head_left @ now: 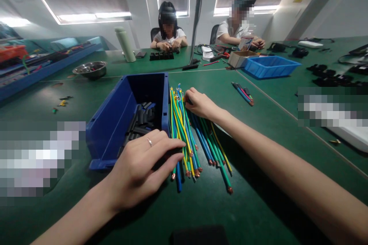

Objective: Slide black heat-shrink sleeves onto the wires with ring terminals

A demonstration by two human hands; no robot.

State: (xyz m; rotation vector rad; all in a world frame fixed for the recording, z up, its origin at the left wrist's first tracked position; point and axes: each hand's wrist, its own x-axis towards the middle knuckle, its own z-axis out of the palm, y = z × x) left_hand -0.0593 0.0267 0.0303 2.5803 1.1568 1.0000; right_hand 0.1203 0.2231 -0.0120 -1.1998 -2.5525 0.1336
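My left hand [145, 160], with a ring on one finger, reaches over the near right side of a dark blue bin [105, 122]. Its thumb and forefinger are apart, their tips beside a bundle of yellow, green and blue wires [180, 122] with bare copper ends toward me. My right hand [199, 102] is closed at the far ends of the wires, where metal terminals [178, 91] show; its fingertips are partly hidden. More blue and green wires [211, 141] fan out below it. Short black tubes [140, 120] lie inside the bin.
Ahead stand a steel bowl [90, 69], a green bottle [125, 45], a lamp stand [195, 26], a cardboard box [240, 59] and a blue tray [271, 67]. A few short wires [243, 93] lie to the right. Two people [168, 30] work across the green table [138, 218].
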